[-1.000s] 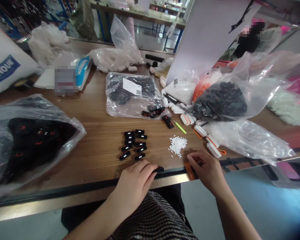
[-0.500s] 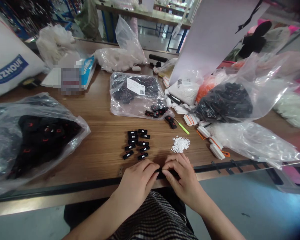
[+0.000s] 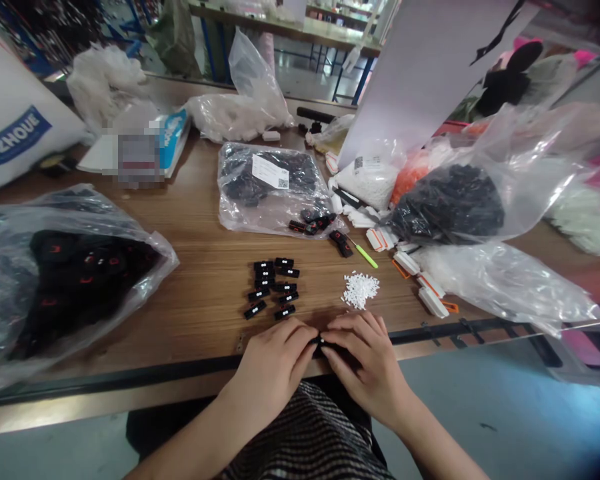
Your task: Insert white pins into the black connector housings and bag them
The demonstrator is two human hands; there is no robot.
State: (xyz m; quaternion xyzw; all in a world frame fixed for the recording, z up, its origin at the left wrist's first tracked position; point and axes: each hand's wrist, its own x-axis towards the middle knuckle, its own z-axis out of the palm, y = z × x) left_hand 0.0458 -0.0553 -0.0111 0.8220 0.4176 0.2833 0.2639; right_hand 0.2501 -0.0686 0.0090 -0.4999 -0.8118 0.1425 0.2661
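Note:
My left hand (image 3: 275, 357) is closed, pinching a small black plastic block (image 3: 318, 339) at the table's front edge. My right hand (image 3: 363, 360) has its curled fingertips at the block's other end, index finger and thumb slightly parted. A tiny white spot shows on the block between the two hands; most of the block is hidden by fingers. Beyond my left hand lie two uneven columns of black blocks (image 3: 287, 287), each with white dots on top. A pile of tiny white plastic pieces (image 3: 361, 290) is just past my right hand.
A green-handled screwdriver (image 3: 367, 256) lies near loose black parts (image 3: 341, 244). White and orange casings (image 3: 433, 301) are on the right. Clear bags of black parts stand at left (image 3: 90, 280), centre (image 3: 270, 180) and right (image 3: 450, 203). A white sack (image 3: 15, 100) fills the far left.
My right index finger and thumb have parted a little at the block, and a white spot now shows there. My left hand keeps its pinch almost unmoved.

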